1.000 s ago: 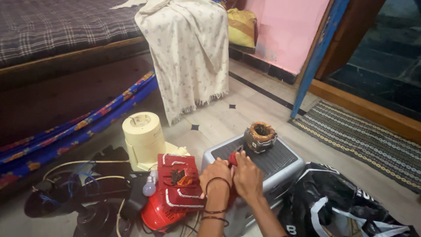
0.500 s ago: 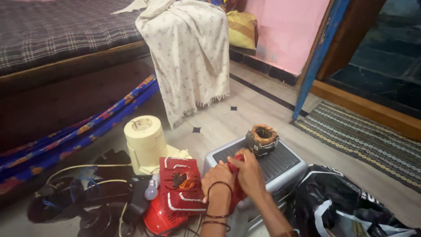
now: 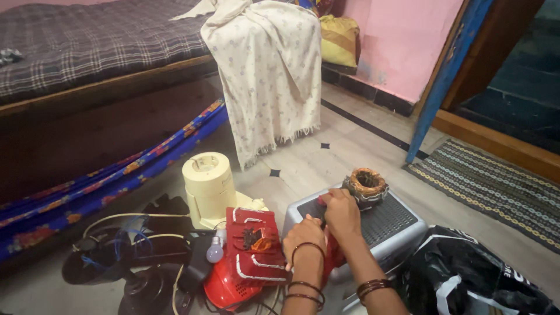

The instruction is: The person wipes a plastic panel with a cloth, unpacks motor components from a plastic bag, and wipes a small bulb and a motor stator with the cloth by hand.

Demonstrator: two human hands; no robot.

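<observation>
Red object (image 3: 333,256) mostly hidden by both hands (image 3: 326,224), grip unclear

1. Red appliance housing (image 3: 252,256), lower centre: glossy moulded plastic.
2. Grey platform (image 3: 389,224), right of centre: matt plastic with a dark ribbed top.
3. Motor winding (image 3: 366,185) on it: bare copper wire in dull metal.
4. Cream mixer base (image 3: 209,188), centre left: smooth plastic.
5. Black bag (image 3: 466,280), lower right: shiny plastic.

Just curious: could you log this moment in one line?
left hand: on red part | right hand: gripping it | base: grey box | nearby: copper coil
</observation>
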